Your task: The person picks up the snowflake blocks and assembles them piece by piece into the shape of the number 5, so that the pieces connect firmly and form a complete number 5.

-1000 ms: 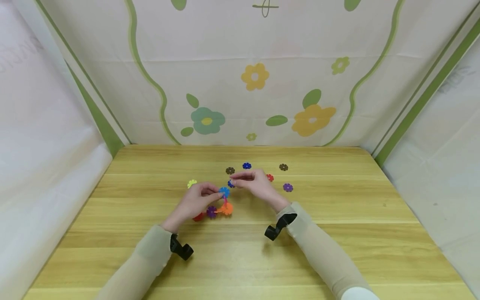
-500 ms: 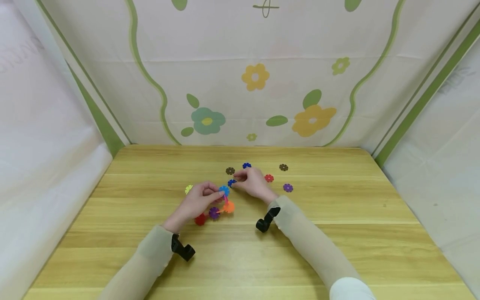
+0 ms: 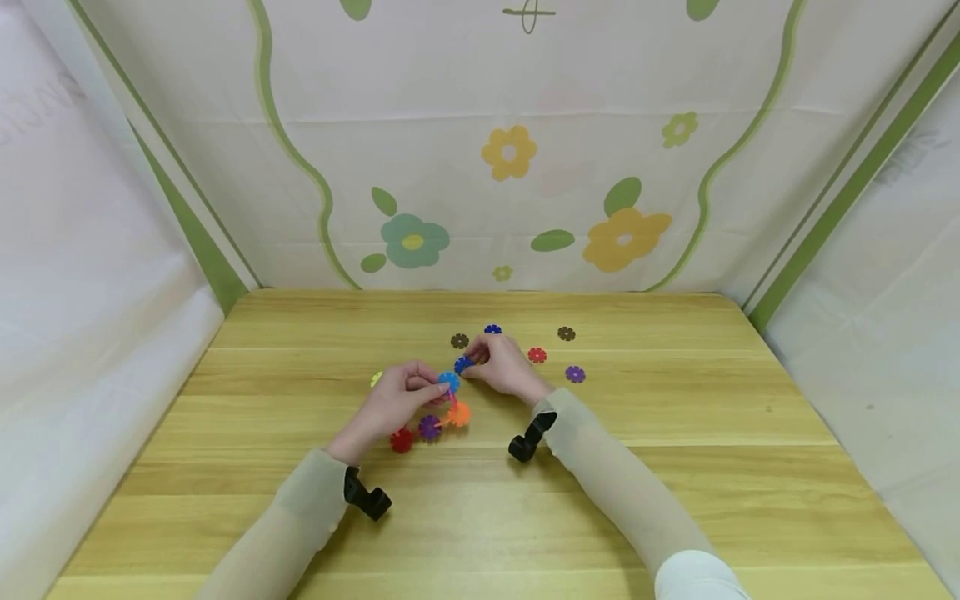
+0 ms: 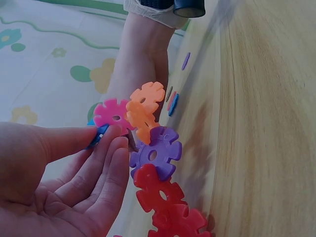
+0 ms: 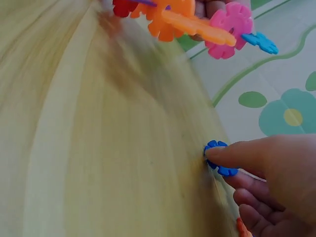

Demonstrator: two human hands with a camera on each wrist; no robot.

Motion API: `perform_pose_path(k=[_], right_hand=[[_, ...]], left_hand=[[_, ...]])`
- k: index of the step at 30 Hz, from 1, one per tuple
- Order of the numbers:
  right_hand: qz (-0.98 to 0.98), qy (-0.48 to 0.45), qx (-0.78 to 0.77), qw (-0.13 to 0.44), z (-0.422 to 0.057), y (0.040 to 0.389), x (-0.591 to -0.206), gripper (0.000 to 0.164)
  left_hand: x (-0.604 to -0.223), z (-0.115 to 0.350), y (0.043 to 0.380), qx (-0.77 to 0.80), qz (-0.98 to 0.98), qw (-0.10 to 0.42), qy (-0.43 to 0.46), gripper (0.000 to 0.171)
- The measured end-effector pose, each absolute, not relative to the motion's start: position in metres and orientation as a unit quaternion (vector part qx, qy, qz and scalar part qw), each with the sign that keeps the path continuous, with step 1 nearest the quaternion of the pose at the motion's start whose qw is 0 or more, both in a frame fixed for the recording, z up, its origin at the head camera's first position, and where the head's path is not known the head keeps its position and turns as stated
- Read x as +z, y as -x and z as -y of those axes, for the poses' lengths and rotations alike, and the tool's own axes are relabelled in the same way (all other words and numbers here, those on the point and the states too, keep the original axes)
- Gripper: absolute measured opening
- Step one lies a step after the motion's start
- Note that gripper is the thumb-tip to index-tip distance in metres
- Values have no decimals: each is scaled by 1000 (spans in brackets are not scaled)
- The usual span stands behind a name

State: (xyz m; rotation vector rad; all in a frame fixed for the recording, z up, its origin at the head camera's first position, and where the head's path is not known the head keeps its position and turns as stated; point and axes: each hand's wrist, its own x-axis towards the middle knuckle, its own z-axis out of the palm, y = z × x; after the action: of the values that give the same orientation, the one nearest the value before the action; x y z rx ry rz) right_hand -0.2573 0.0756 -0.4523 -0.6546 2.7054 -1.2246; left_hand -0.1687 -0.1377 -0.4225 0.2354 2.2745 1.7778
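Note:
In the head view my left hand (image 3: 397, 402) pinches a light blue snowflake disc (image 3: 448, 382) between thumb and fingers. It is one end of a linked chain. A pink disc (image 4: 111, 111), orange discs (image 4: 148, 94), a purple disc (image 4: 157, 153) and red discs (image 4: 185, 222) follow it in the left wrist view, hanging beside the hand. A yellow disc (image 3: 377, 378) peeks out behind the left hand; whether it belongs to the chain I cannot tell. My right hand (image 3: 504, 367) pinches a dark blue snowflake disc (image 5: 227, 171), close to the light blue one but apart from it.
Loose discs lie on the wooden table (image 3: 637, 500) beyond and right of the hands: a brown disc (image 3: 460, 341), another dark blue disc (image 3: 492, 330), a red disc (image 3: 537, 355), a purple disc (image 3: 575, 374) and a second brown disc (image 3: 566, 333). Printed cloth walls (image 3: 450, 83) enclose the back and sides.
My right forearm has shifted left, and the fingers have changed their hold on the dark blue disc. The chain's lower part has swung slightly toward me and to the right.

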Motion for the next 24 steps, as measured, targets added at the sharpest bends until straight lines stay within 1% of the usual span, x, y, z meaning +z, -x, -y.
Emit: perform_pose_path(k=[5,15,24], right_hand=[[-857,205,-467,69,-79,256,-449,16],[-816,202,-534,92,-96,245,-424,13],[-793,236,-551,114,-105,238,-415,15]], left_hand=[[-422,137,169,612,-777,125,-77,16],[-422,135,170,619,-772,129,-71,19],[-422,136,170,612,-777,132,-67,22]])
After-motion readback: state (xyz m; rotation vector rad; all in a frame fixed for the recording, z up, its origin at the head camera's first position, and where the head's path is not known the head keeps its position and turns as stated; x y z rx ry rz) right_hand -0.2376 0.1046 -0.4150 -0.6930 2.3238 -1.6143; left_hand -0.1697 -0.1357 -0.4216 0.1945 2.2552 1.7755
